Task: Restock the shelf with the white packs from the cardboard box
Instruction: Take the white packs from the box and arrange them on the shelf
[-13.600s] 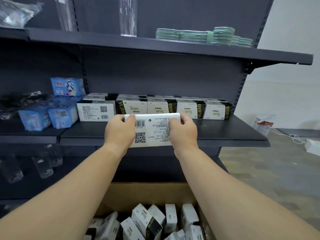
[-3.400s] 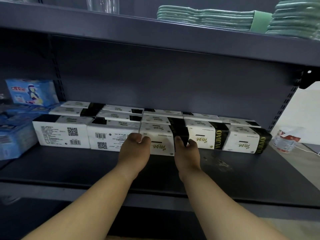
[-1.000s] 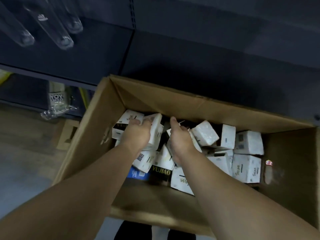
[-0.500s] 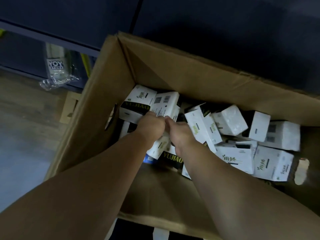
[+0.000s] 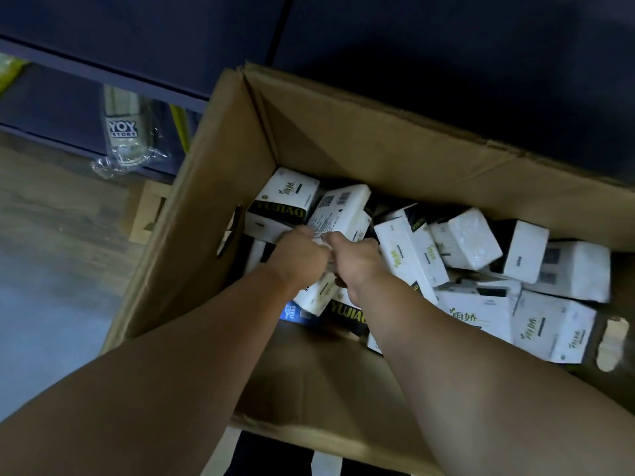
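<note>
An open cardboard box fills the view, holding several white packs with black "YUJIAO" bands. Both my hands reach down into its left part. My left hand and my right hand sit close together and grip one white pack that shows a barcode side and leans up toward the far wall. Another pack lies just left of it. More packs are heaped to the right. My fingertips are hidden under the pack.
The dark lower shelf unit stands behind the box. A clear bag with a "TOY STORY" label lies at the shelf foot on the left. Wood-look floor is left of the box, with a cardboard scrap.
My hands left the shelf row and dropped into the box. Over the last second they closed together on one barcode-side pack, and the view drew closer to the box.
</note>
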Available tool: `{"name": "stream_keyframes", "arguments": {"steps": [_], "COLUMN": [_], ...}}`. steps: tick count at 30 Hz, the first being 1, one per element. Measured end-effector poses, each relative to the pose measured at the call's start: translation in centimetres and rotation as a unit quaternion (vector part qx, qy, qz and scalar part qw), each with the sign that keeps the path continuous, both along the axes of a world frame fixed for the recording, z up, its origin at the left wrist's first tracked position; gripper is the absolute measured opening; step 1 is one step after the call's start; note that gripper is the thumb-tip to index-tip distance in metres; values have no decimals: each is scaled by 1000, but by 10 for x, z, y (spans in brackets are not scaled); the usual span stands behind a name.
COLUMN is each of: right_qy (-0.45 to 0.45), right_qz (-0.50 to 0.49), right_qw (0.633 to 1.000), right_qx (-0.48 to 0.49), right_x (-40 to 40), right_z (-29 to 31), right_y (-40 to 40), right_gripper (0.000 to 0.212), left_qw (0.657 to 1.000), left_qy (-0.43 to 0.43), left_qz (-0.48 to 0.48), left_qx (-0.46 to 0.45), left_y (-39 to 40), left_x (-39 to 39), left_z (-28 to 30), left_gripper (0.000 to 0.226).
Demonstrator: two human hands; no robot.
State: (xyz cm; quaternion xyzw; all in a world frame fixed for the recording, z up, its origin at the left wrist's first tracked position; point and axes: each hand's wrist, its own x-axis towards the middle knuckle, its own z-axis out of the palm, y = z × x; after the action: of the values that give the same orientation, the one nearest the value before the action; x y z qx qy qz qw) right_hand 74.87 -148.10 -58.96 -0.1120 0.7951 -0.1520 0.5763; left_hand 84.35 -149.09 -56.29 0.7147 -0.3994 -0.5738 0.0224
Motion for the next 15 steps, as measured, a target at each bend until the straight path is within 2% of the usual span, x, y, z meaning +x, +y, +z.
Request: {"name": "stream_keyframes", "arguments": {"steps": [2, 4, 9, 12, 15], "right_qy": [-17, -54, -74, -89, -70], "right_qz": [-14, -31, -17, -9, 0], "right_qw": [1000, 998, 997, 995, 995], "right_qx": [-4, -11, -21, -33, -72], "right_x": [-3, -7, -23, -33, -43], "right_z": [7, 15, 33, 44, 55], "right_y": [-1, -2, 2, 9, 17], "right_gripper": [75, 69, 61, 59, 59], "left_qw": [995, 978, 939, 915, 938], "left_qy": [-17, -78, -141, -166, -153], "left_qz": [-89, -179, -252, -279, -196], "left_qx": [-30, -75, -188, -238, -241], "left_y": [8, 18, 33, 38, 37], "left_x": [2, 1, -5, -10, -19], "left_z": [0, 2, 12, 22, 44], "left_gripper": [69, 81, 99, 87, 64]}}
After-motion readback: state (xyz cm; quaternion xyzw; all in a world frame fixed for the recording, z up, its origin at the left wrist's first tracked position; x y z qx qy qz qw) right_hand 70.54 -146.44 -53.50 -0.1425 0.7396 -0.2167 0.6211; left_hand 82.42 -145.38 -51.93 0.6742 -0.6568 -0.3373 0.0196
